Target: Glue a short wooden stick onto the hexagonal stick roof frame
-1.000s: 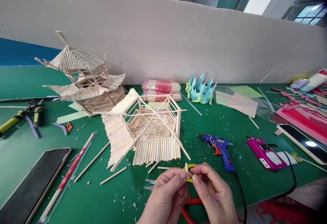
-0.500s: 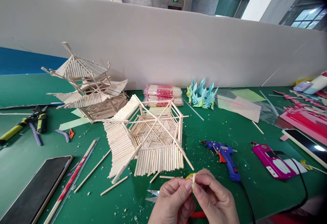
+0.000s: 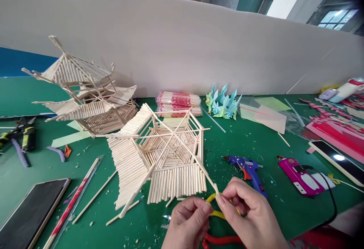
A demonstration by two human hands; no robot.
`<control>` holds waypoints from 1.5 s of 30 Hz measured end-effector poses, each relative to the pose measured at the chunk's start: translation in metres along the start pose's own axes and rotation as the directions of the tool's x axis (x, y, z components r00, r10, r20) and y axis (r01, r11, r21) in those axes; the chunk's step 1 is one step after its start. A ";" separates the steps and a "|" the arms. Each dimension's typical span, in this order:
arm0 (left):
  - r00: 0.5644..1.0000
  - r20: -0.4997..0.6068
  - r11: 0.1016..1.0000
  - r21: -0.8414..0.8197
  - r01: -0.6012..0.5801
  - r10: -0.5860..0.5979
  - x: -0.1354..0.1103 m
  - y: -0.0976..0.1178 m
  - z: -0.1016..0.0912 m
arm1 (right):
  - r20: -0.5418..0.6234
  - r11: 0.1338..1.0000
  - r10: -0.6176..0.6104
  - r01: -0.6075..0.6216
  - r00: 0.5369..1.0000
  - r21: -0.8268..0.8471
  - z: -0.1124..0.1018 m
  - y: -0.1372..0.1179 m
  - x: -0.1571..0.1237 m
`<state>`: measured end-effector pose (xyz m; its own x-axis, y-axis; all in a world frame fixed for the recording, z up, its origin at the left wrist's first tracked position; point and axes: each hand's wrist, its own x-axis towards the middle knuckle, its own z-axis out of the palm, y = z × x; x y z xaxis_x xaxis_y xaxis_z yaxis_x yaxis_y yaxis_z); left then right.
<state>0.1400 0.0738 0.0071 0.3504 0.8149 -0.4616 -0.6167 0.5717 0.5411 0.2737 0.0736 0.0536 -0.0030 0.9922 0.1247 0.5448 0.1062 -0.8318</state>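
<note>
The right hand (image 3: 250,218) pinches a short stick (image 3: 216,189) between thumb and forefinger, holding it roughly upright just above the knuckles of the left hand (image 3: 187,222). The left hand is curled, its thumb and forefinger closed together right beside the stick. Whether it grips the stick's lower end, the yellow loop (image 3: 218,214) running between the two hands, or nothing at all cannot be told.

The stick looks like a cut bit of thin wood, so it is probably very light, stiff and dry, and likely to snap or flick away if squeezed hard. It is so short that a fingertip pinch near the middle or lower end seems the sound hold, leaving the top free.

The stick's top sits at the near end of a long rib (image 3: 199,165) that juts from the roof (image 3: 159,154); touching or just apart, I cannot tell. The roof lies on the table (image 3: 244,135) just beyond the hands and to their left. It seems fragile, being built of many thin sticks. A glue gun (image 3: 247,167) lies just beyond the right hand.
</note>
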 end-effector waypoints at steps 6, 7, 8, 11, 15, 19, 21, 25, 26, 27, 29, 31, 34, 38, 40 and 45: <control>0.991 -0.124 0.995 0.093 -0.028 0.040 -0.001 0.006 0.000 | 0.082 0.984 0.013 0.002 0.997 -0.180 -0.003 -0.012 0.012; 0.989 -0.141 0.995 0.093 -0.033 0.046 -0.001 0.007 0.001 | 0.104 0.981 0.021 0.000 0.994 -0.194 -0.003 -0.013 0.013; 0.987 -0.154 0.995 0.092 -0.037 0.051 -0.002 0.008 0.002 | 0.121 0.979 0.029 -0.004 0.992 -0.206 -0.004 -0.014 0.015; 0.983 -0.171 0.994 0.089 -0.057 0.072 -0.002 0.009 0.003 | 0.162 0.970 0.039 0.001 0.986 -0.241 -0.007 -0.015 0.018; 0.984 -0.150 0.992 0.092 -0.082 0.095 -0.001 0.008 0.002 | 0.224 0.953 0.045 0.026 0.974 -0.302 -0.011 -0.018 0.022; 0.987 -0.135 0.994 0.078 -0.075 0.085 0.003 0.007 0.000 | 0.269 0.941 0.074 0.022 0.960 -0.338 -0.013 -0.022 0.026; 0.991 -0.114 0.995 0.069 -0.066 0.074 0.004 0.007 0.000 | 0.280 0.937 0.085 0.019 0.956 -0.350 -0.013 -0.023 0.028; 0.994 -0.064 0.995 0.054 -0.079 0.083 0.007 0.006 0.000 | 0.299 0.928 0.095 0.024 0.950 -0.372 -0.014 -0.024 0.031; 0.995 -0.055 0.995 0.057 -0.085 0.088 0.008 0.006 0.000 | 0.301 0.927 0.097 0.024 0.949 -0.375 -0.014 -0.024 0.032; 0.994 -0.049 0.994 0.062 -0.091 0.094 0.008 0.006 0.001 | 0.303 0.926 0.099 0.024 0.948 -0.377 -0.014 -0.024 0.032; 0.994 -0.055 0.993 0.071 -0.096 0.099 0.007 0.008 0.002 | 0.307 0.926 0.101 0.023 0.946 -0.377 -0.014 -0.024 0.033; 0.992 -0.073 0.992 0.081 -0.093 0.099 0.006 0.010 0.004 | 0.312 0.925 0.107 0.021 0.944 -0.380 -0.013 -0.024 0.034; 0.993 -0.075 0.991 0.106 -0.085 0.093 0.002 0.014 0.007 | 0.316 0.919 0.109 0.026 0.942 -0.393 -0.012 -0.025 0.035; 0.993 -0.057 0.990 0.108 -0.094 0.100 -0.001 0.019 0.010 | 0.333 0.910 0.106 0.044 0.937 -0.413 -0.013 -0.026 0.036; 0.993 -0.065 0.988 0.119 -0.095 0.104 -0.002 0.021 0.010 | 0.339 0.907 0.102 0.053 0.935 -0.419 -0.014 -0.027 0.037; 0.988 -0.114 0.988 0.122 -0.092 0.106 -0.003 0.022 0.011 | 0.357 0.904 0.087 0.077 0.930 -0.420 -0.016 -0.028 0.038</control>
<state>0.1333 0.0850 0.0285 0.2008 0.8546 -0.4788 -0.5558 0.5019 0.6627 0.2720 0.1072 0.0905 -0.2546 0.9555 -0.1490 0.8448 0.1448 -0.5150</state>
